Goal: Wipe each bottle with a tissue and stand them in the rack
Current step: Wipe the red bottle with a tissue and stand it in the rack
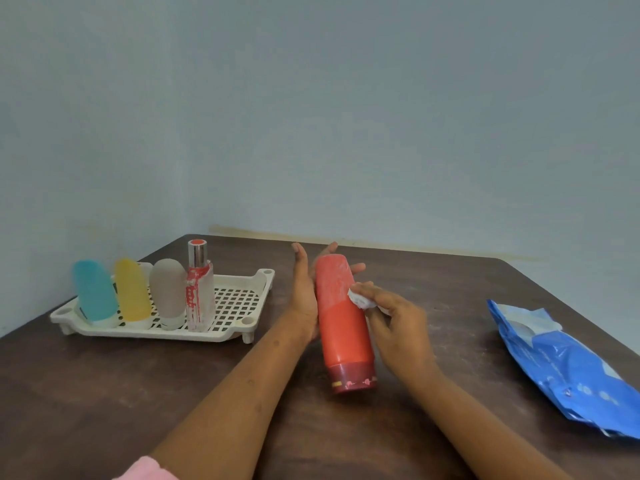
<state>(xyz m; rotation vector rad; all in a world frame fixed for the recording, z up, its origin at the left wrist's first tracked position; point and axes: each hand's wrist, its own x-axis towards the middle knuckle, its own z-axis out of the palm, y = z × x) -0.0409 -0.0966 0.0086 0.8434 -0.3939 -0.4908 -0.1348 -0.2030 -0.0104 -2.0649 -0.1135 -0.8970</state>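
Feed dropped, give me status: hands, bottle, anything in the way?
Left hand flat against red bottle. Right hand pinches tissue on its side. Four bottles in rack; free space, nothing blocking.

**Bench surface, contents**

Dark brown wooden bench (104,393), scuffed with pale marks. Far left: cream slotted rack (156,336) standing on short feet. Right edge: blue tissue pack (568,368) lying flat, crumpled, well apart from rack.

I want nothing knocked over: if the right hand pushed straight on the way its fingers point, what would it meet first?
The red bottle: the right hand pinches a tissue against its side. Behind the bottle the left hand supports it, as far as this view shows.
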